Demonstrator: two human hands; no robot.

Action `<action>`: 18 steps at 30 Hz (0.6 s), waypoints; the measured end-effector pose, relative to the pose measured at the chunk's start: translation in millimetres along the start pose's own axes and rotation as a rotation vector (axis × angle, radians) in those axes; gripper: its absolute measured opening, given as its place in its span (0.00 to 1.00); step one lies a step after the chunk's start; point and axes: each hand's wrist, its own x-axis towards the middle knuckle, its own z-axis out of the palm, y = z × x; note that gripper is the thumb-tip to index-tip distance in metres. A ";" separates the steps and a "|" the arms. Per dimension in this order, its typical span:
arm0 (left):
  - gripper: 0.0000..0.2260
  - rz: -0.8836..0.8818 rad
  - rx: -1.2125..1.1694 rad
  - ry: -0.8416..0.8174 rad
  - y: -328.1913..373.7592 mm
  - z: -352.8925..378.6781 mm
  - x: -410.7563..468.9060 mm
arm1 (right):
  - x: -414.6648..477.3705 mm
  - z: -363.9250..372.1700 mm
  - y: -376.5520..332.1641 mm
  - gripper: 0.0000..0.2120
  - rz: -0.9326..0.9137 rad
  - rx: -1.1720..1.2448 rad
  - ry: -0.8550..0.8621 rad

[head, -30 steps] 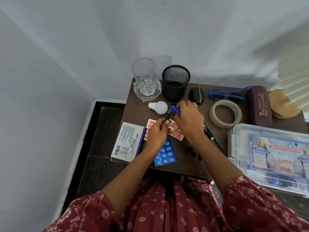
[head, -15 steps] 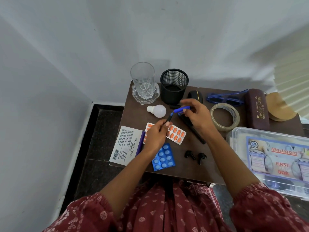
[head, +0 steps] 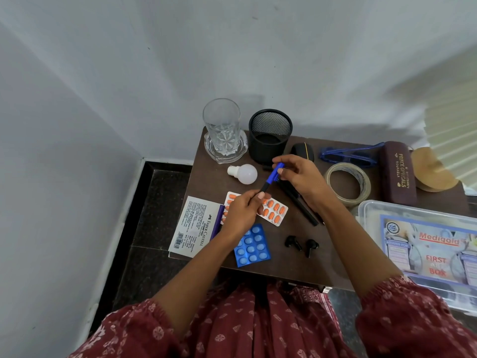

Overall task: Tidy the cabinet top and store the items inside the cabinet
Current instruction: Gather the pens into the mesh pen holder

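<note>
Head view: blue pen [head: 271, 177] is being held above cabinet top [head: 206, 183], pinched at tip by left hand [head: 241, 214], at cap end by right hand [head: 303, 178]; judged light, stiff, slim, best gripped mid-barrel.

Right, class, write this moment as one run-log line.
left hand: pinches black tip of blue pen | right hand: grips its blue end | pen: held above cabinet top | mesh cup: upright behind

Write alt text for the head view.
The left hand and right hand hold a blue pen by its ends above a cabinet top. An orange pill strip, a bulb, a tape roll and a first aid box lie on it.
</note>
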 end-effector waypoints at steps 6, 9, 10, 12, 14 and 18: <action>0.12 -0.007 -0.059 -0.003 2.8 6.8 -3.2 | -3.6 1.0 2.3 0.13 0.035 0.256 0.000; 0.12 -0.013 -0.093 0.017 4.6 10.1 -3.7 | -3.1 2.6 3.5 0.14 0.047 0.281 0.019; 0.13 -0.019 -0.110 0.021 5.0 11.2 -3.9 | -3.2 3.1 3.5 0.14 0.049 0.280 0.026; 0.13 -0.031 -0.143 0.023 6.3 12.9 -4.7 | -4.2 3.4 2.9 0.15 0.045 0.292 0.037; 0.12 -0.031 -0.160 0.025 7.4 13.5 -5.5 | -4.9 3.0 1.7 0.15 0.040 0.319 0.041; 0.12 -0.028 -0.176 0.035 6.9 13.1 -6.4 | -3.8 2.2 -0.6 0.15 0.043 0.344 0.021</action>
